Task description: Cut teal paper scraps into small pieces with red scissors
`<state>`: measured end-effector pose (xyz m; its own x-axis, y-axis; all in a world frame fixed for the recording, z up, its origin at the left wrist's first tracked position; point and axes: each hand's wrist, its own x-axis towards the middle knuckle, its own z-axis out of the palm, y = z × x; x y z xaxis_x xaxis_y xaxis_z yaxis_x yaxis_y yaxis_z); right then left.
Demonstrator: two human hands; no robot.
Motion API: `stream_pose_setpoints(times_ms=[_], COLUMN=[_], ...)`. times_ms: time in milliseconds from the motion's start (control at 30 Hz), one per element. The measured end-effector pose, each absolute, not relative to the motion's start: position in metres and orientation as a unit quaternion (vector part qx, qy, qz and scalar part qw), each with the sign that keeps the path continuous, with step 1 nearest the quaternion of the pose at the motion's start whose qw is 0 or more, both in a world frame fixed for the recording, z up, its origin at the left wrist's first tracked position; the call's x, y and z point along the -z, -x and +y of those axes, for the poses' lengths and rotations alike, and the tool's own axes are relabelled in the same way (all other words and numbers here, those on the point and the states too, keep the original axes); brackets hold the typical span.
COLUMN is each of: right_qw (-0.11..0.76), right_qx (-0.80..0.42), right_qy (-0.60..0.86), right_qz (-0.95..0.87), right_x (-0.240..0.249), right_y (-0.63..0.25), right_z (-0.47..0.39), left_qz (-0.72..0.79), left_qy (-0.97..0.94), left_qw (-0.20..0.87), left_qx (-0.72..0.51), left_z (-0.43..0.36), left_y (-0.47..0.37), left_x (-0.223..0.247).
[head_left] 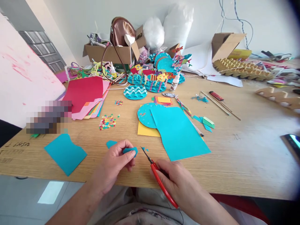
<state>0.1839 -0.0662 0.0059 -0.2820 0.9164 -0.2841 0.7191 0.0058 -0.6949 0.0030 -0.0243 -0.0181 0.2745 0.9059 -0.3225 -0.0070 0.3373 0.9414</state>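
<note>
Paper (127,150): left of scissors (157,174), apart from their tip | Grip: your left hand (120,157) pinches it, your right hand (172,175) holds scissors | Handling: likely light, bendable, easily creased; take its edge farthest from scissors.

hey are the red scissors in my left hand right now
No, your right hand holds the scissors, while your left hand pinches a piece of blue paper.

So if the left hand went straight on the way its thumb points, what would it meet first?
Probably the tip of the scissors in the right hand. Depth is unclear, so the left hand and its blue paper might pass above or below them.
</note>
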Motion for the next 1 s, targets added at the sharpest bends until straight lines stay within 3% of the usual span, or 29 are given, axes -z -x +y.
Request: stream_pose_setpoints(times_ms=[200, 367, 633, 1000], right_qw=[-0.011, -0.049, -0.033, -0.053], right_qx=[-0.175, -0.084, 0.012, -0.022], right_qy=[0.618, 0.589, 0.501, 0.523], right_qz=[-0.766, -0.802, -0.865, -0.850], right_x=[-0.004, -0.003, -0.003, -0.004], right_y=[-0.190, -0.191, -0.191, -0.191], right_z=[-0.065, -0.064, -0.061, -0.061], left_qz=[0.520, 0.463, 0.396, 0.376], left_qy=[-0.728, -0.831, -0.815, -0.877], left_qw=[0.384, 0.240, 0.384, 0.299], left_qx=[-0.228, -0.192, -0.177, -0.011], left_z=[-0.006, 0.006, 0.015, 0.015], left_y=[0.016, 0.022, 0.002, -0.008], left_x=[0.014, 0.009, -0.012, -0.015])
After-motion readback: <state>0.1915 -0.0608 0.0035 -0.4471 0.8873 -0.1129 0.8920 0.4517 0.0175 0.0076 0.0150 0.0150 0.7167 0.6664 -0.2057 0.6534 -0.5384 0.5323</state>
